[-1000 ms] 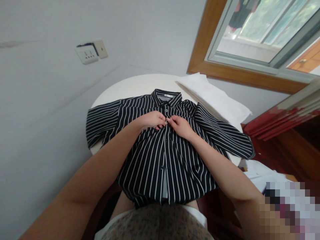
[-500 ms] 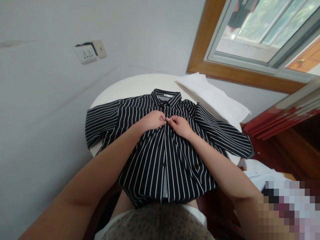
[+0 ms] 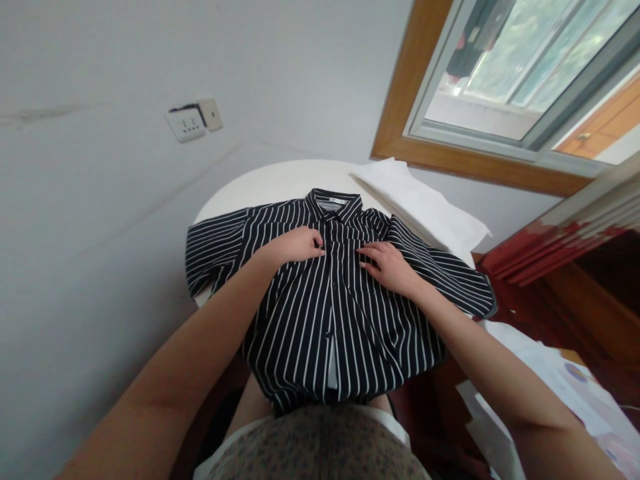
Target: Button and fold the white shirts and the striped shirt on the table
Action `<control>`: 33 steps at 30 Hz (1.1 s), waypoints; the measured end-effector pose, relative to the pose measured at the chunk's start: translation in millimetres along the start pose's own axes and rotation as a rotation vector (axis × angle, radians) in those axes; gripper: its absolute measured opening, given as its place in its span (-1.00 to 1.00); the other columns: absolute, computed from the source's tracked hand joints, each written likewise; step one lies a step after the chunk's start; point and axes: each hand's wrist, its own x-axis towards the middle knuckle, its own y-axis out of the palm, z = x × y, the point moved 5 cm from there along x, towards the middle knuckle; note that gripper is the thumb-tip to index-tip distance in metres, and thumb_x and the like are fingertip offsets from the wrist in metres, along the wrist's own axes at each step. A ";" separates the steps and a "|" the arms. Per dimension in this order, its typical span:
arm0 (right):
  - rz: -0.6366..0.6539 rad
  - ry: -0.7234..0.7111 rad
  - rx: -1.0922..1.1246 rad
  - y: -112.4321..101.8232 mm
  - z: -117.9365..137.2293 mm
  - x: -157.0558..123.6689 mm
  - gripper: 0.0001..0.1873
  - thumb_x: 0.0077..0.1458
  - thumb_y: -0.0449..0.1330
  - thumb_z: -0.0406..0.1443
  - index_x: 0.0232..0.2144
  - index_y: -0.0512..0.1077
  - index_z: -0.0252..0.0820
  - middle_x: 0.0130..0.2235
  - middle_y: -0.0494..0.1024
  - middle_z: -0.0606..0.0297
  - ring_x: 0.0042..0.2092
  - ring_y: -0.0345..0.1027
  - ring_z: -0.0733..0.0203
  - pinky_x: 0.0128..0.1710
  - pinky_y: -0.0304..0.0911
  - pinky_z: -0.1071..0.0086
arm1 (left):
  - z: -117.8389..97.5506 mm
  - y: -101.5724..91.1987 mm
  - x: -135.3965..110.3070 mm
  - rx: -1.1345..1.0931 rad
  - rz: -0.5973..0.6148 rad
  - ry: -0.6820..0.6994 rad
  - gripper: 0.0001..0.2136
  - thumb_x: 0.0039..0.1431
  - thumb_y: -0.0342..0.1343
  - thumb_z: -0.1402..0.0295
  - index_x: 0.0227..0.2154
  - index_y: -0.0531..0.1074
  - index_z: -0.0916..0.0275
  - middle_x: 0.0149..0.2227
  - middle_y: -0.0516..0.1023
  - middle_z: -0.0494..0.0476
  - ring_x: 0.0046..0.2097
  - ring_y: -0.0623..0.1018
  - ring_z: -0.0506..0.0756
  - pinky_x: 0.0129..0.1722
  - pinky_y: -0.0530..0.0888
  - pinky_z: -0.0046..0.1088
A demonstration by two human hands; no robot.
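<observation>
A black shirt with white stripes [image 3: 320, 313] lies front up on a small round white table [image 3: 260, 183], collar away from me and hem hanging over the near edge. My left hand [image 3: 293, 245] lies on the left chest, fingers loosely curled with the tips at the button strip. My right hand [image 3: 387, 263] rests flat on the right chest, fingers stretched out and pointing left. A gap of cloth separates the two hands. Neither hand holds anything.
A folded white cloth [image 3: 425, 207] lies at the table's back right, under the wood-framed window [image 3: 500, 87]. A wall socket [image 3: 193, 121] sits on the grey wall to the left. Papers [image 3: 545, 380] lie low on the right beside dark red wood furniture.
Both hands had been pinching together at a button on the shirt's front strip. They have let go and moved apart, and now lie on the chest. The camera view shifted slightly.
</observation>
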 end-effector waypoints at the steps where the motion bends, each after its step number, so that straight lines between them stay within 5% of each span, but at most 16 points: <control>1: 0.020 0.025 -0.046 4.7 -0.7 -7.1 -0.53 0.24 0.09 -0.14 0.16 0.33 -0.11 0.19 0.32 0.10 0.23 0.12 -0.04 0.20 0.06 0.03 | -2.8 -1.1 -5.7 0.089 -0.067 0.047 -0.68 0.12 0.12 0.20 -0.12 0.49 0.26 -0.14 0.53 0.22 -0.11 0.50 0.17 -0.08 0.40 -0.31; 5: 0.084 0.104 -0.142 26.5 -1.9 -20.9 -0.33 0.26 -0.09 0.07 0.30 0.09 -0.06 0.35 -0.01 0.12 0.36 -0.21 -0.12 0.27 -0.14 -0.10 | -0.7 12.2 -27.7 0.299 -0.224 0.126 -0.52 0.27 -0.10 0.09 0.16 0.31 0.20 0.21 0.29 0.27 0.24 0.23 0.29 0.19 0.18 -0.11; 10: 0.098 0.102 -0.164 35.1 -8.6 -4.6 -0.30 0.26 -0.18 0.12 0.32 0.04 -0.03 0.38 -0.10 0.17 0.38 -0.31 -0.08 0.31 -0.26 -0.07 | 24.0 37.7 -27.4 0.301 -0.133 0.026 -0.39 0.29 -0.37 -0.08 0.31 0.02 0.02 0.38 -0.04 0.13 0.37 -0.05 0.32 0.28 -0.08 0.07; 16: 0.119 0.112 -0.157 37.3 -28.4 27.9 -0.33 0.27 -0.20 0.11 0.32 0.02 0.01 0.38 -0.11 0.23 0.38 -0.30 -0.01 0.32 -0.28 -0.04 | 40.5 28.0 -1.0 0.281 -0.072 -0.068 -0.35 0.25 -0.43 -0.14 0.33 -0.08 -0.04 0.40 -0.19 0.07 0.38 -0.17 0.32 0.27 -0.20 0.15; 33: 0.076 0.174 -0.116 47.2 -64.5 92.8 -0.33 0.27 -0.17 0.12 0.31 0.06 0.03 0.36 -0.05 0.20 0.37 -0.22 -0.03 0.30 -0.26 -0.08 | 85.6 -2.0 78.9 0.307 -0.092 -0.010 -0.39 0.29 -0.38 -0.07 0.33 -0.03 0.05 0.39 -0.12 0.11 0.39 -0.11 0.22 0.28 -0.19 0.06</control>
